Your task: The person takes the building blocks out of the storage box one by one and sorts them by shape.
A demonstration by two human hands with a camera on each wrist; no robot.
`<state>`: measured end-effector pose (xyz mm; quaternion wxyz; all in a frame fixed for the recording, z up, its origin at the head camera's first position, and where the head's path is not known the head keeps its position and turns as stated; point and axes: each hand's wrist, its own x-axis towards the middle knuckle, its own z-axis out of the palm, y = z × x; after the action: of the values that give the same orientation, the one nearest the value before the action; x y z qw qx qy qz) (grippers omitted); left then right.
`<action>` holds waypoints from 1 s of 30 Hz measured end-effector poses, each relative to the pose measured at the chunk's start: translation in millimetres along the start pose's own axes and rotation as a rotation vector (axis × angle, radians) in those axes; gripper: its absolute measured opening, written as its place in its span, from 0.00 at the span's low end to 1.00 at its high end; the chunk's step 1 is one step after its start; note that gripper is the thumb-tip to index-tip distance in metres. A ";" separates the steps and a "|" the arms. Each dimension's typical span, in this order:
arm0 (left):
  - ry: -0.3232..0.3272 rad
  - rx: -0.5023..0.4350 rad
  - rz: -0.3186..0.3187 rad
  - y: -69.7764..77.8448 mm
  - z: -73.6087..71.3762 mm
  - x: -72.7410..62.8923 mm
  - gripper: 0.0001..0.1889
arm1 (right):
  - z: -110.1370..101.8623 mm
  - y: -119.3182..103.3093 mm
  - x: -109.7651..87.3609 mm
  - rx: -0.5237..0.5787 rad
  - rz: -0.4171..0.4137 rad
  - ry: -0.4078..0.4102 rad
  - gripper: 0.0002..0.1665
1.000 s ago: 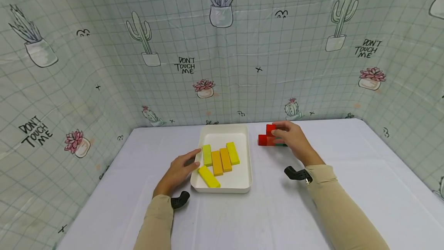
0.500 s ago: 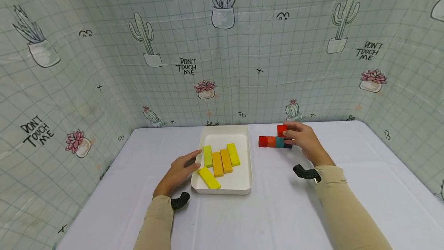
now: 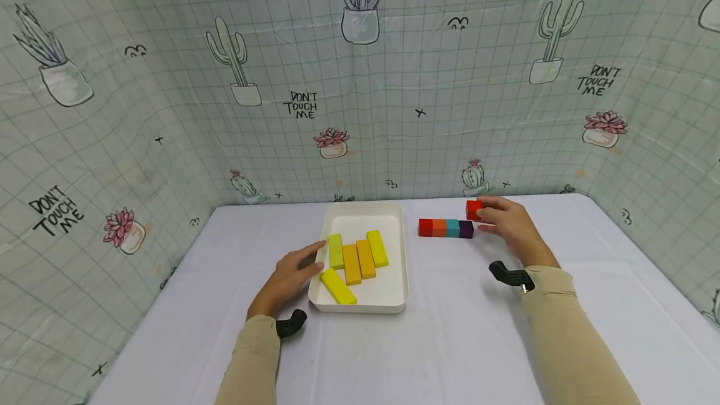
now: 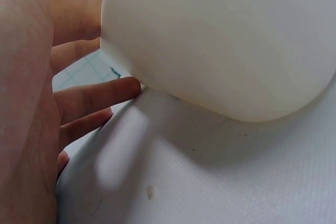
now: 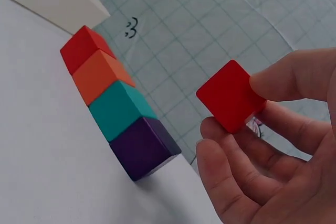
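My right hand (image 3: 516, 229) pinches a red cube (image 5: 231, 97) between thumb and fingers. It is held up past the right end of a row of cubes on the table. From left to right in the head view the row runs red cube (image 3: 425, 227), orange cube (image 3: 439, 228), teal cube (image 3: 452, 228) and dark purple cube (image 3: 465, 229), side by side. My left hand (image 3: 287, 280) rests against the left side of a white tray (image 3: 388, 299), its fingers extended along the wall. Inside lie yellow blocks (image 3: 339, 286) and orange blocks (image 3: 352, 264).
A white cloth covers the table (image 3: 439, 342). Behind it hangs a printed curtain (image 3: 382, 92) with a grid and cactus drawings, which also runs along both sides. The tray stands left of the cube row, with a gap between them.
My right hand has moved right with the red cube, from above the row to beyond its right end, uncovering the teal and purple cubes. My left hand stays at the tray.
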<state>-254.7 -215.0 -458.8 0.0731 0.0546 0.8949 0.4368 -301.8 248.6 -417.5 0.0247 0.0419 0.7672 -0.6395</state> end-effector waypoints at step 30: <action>0.006 0.002 -0.005 -1.4 1.7 2.0 0.30 | -20.6 21.9 3.4 -0.215 0.125 -0.034 0.34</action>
<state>-256.4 -214.2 -461.1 0.0714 0.0513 0.8958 0.4358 -302.8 272.8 -435.6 0.0819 0.0762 0.8267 -0.5514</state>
